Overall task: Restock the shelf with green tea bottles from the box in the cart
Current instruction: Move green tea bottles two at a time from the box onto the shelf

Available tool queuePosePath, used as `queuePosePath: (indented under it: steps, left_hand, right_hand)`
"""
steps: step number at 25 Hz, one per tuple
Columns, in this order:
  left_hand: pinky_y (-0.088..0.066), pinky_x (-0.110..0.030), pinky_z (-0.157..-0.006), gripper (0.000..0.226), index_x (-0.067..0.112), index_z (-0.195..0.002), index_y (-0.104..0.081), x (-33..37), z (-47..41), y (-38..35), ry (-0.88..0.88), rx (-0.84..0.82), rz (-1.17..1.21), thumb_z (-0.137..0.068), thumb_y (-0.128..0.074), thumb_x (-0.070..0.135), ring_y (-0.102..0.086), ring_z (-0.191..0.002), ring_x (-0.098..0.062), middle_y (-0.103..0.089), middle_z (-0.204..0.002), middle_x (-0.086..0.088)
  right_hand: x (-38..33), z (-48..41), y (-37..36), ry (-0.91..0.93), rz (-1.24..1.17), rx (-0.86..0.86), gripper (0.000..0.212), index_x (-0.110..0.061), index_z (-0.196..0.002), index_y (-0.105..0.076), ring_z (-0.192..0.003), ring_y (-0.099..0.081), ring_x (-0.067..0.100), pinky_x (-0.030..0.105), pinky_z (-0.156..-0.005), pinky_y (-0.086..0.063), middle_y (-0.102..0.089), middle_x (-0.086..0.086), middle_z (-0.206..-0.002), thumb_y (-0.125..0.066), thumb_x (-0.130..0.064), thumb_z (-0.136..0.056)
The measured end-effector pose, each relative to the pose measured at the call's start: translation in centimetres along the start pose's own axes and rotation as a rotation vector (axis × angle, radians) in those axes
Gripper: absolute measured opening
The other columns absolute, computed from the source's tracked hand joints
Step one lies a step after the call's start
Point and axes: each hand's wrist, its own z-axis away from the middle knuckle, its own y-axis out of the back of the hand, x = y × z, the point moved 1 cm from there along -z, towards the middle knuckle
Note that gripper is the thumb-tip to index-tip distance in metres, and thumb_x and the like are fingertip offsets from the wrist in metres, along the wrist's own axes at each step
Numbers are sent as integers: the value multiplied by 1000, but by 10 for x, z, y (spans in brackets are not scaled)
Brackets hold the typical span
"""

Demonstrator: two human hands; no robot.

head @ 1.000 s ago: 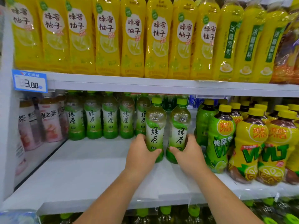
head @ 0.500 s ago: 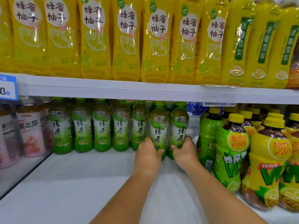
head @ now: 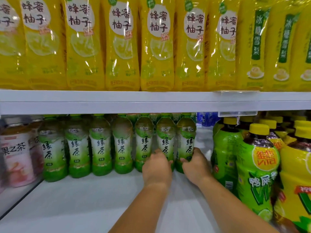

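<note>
Green tea bottles (head: 101,145), clear plastic, green-white labels, rowed upright on white shelf (head: 84,199); left grip (head: 157,167), right grip (head: 196,165) each clamped round 1 at right end.

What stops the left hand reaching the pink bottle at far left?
Little, so probably yes: the shelf before the pink bottle is bare, though the left hand must first release its green tea bottle.
</note>
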Motion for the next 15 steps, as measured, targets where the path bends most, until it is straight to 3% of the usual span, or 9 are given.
queuePosePath:
  steps: [8,11,15]
  left_hand:
    - [-50,-34,-81,38,19,-118,-50,-7,1,-5,24,60,126,-95,-60,48,-65,-108,-24,-67,-114,-1]
    - [-50,-34,-79,41,20,-115,-50,-9,-2,-5,63,64,188,-91,-66,48,-66,-104,-25,-67,-111,-1]
    - [-51,-34,-77,41,19,-111,-52,-10,-5,-5,76,63,192,-88,-68,50,-66,-100,-26,-67,-106,-1]
  right_hand:
    - [15,-9,-14,90,-187,-25,36,-20,-112,-61,-100,-63,21,30,-86,-48,-70,1,-102,-65,0,-83]
    - [17,-8,-16,107,-227,-18,38,-24,-116,-58,-102,-62,18,29,-88,-47,-69,-3,-105,-66,-3,-86]
    - [17,-9,-18,105,-197,15,39,-24,-120,-56,-106,-62,22,39,-94,-51,-68,0,-111,-67,-11,-85]
